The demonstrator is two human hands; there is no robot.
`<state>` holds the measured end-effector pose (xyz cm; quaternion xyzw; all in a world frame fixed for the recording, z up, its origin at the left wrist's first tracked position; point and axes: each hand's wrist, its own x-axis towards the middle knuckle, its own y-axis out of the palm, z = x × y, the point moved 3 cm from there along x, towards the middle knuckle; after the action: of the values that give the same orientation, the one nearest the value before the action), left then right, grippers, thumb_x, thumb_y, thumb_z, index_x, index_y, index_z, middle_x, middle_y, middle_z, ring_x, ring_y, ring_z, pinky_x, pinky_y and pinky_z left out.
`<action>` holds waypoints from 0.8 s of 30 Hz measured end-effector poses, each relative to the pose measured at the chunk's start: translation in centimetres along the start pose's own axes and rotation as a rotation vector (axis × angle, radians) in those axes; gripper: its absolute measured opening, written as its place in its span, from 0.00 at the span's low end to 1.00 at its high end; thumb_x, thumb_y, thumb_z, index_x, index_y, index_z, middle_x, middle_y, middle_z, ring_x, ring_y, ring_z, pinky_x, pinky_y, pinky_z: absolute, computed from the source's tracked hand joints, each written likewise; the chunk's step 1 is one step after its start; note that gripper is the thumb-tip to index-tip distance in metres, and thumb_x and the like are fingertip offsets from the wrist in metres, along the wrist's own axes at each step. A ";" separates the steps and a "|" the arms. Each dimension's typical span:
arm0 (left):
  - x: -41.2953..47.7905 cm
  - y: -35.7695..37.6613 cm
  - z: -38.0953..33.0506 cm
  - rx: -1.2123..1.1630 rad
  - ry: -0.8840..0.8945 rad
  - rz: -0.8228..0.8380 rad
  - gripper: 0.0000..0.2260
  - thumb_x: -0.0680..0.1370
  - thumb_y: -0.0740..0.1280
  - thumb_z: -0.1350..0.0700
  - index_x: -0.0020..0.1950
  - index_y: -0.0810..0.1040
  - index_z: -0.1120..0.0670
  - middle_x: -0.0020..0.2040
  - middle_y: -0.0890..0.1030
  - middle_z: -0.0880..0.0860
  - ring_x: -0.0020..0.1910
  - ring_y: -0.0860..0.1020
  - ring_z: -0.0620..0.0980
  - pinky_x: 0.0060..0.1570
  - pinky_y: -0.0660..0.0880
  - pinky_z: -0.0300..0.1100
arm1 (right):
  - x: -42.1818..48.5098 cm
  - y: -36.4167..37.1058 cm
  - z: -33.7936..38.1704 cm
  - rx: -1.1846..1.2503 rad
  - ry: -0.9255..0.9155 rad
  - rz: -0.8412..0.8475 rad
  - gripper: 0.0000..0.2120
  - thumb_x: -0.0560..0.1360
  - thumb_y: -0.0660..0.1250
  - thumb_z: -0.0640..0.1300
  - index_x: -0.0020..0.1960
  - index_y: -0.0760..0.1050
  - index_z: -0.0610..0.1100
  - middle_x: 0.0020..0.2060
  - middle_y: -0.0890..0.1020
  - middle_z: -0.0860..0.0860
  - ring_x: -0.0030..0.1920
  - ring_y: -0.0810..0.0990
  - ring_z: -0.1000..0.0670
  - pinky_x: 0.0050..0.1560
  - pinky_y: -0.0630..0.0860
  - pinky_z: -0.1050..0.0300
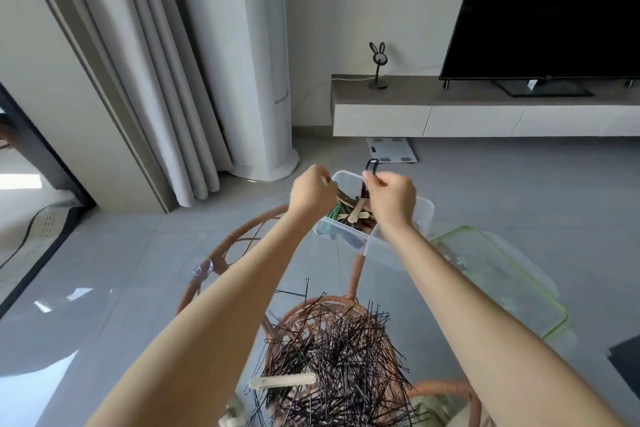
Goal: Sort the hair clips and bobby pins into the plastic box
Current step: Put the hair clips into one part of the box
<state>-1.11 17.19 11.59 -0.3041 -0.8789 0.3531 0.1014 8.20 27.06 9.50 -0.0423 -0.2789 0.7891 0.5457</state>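
Observation:
A clear plastic box (pixel 420 218) stands on the far side of a round glass table, holding several hair clips (pixel 349 213) in beige, green and brown. My right hand (pixel 393 199) pinches a black hair clip (pixel 370 170) upright over the box. At the box's left rim my left hand (pixel 311 192) has its fingers curled on beige clips. A large heap of black bobby pins (pixel 332 357) lies close to me, and a cream hair clip (pixel 282 381) rests on its left side.
The box's clear lid with a green rim (pixel 512 284) lies on the glass table (pixel 104 322) to the right. A rattan frame (pixel 221 253) shows through the glass. A dark object (pixel 627 357) sits at the right edge. Beyond are grey floor, curtains and a TV bench.

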 end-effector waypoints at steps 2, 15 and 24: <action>0.6 1.1 0.2 0.100 -0.012 0.080 0.16 0.77 0.63 0.56 0.63 0.71 0.60 0.60 0.78 0.59 0.58 0.76 0.58 0.51 0.72 0.44 | 1.1 1.6 -0.4 -0.198 0.036 0.160 0.20 0.72 0.66 0.44 0.25 0.64 0.42 0.24 0.68 0.45 0.30 0.74 0.42 0.31 0.64 0.56; -13.3 -3.5 9.2 0.374 0.151 0.473 0.06 0.71 0.71 0.52 0.47 0.83 0.51 0.42 0.81 0.46 0.42 0.80 0.45 0.48 0.79 0.38 | -12.1 -1.8 1.3 -0.309 -0.363 0.642 0.06 0.72 0.68 0.43 0.46 0.82 0.43 0.43 0.85 0.49 0.42 0.81 0.51 0.53 0.76 0.55; -18.4 -1.7 12.5 0.512 0.168 0.475 0.07 0.74 0.69 0.52 0.49 0.78 0.52 0.48 0.78 0.47 0.46 0.76 0.45 0.50 0.76 0.38 | -22.1 -0.2 -1.8 -0.469 -0.587 0.782 0.14 0.72 0.68 0.51 0.53 0.79 0.44 0.46 0.80 0.49 0.50 0.73 0.48 0.51 0.71 0.54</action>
<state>7.85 -1.91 4.29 -0.4927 -0.6554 0.5492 0.1613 17.91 8.28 2.78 -0.0413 -0.5519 0.8284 0.0863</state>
